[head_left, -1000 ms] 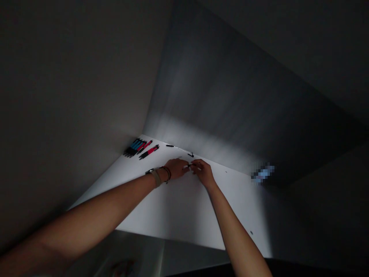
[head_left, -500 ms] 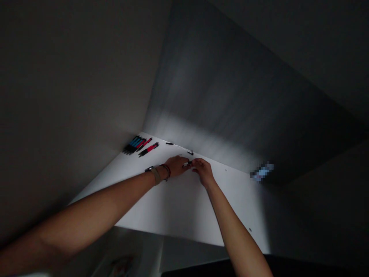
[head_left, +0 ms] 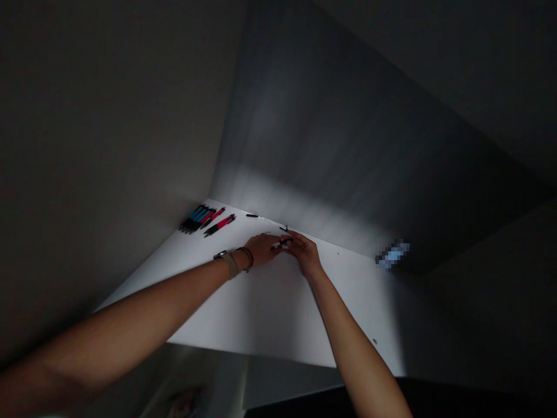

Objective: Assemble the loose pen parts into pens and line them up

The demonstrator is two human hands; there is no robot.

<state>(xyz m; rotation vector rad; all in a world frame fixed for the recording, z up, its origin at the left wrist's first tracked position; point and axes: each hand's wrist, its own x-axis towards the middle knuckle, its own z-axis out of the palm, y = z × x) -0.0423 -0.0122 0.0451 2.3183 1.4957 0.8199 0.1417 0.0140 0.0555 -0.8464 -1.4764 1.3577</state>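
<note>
My left hand [head_left: 262, 249], with a watch and a bracelet at the wrist, is closed with its fingertips on a slim black pen part [head_left: 285, 242]. From the other side, my right hand [head_left: 306, 253] pinches the same piece, so the two hands meet over the white table [head_left: 278, 313]. Fingers cover much of the piece, and its exact shape is too small to make out. Just beyond the hands lies a small black piece [head_left: 284, 228], and another short black piece [head_left: 252, 216] rests farther left by the wall.
Several blue and red pens with black grips [head_left: 198, 219] lie side by side at the table's far left corner. A red pen [head_left: 220, 225] is set a little apart. A blurred-out bright object [head_left: 393, 255] stands at the right, by the grey wall [head_left: 304, 145].
The view has shifted slightly. My right fingers have moved a little up and over toward the left hand, and more of the dark piece shows between the hands.
</note>
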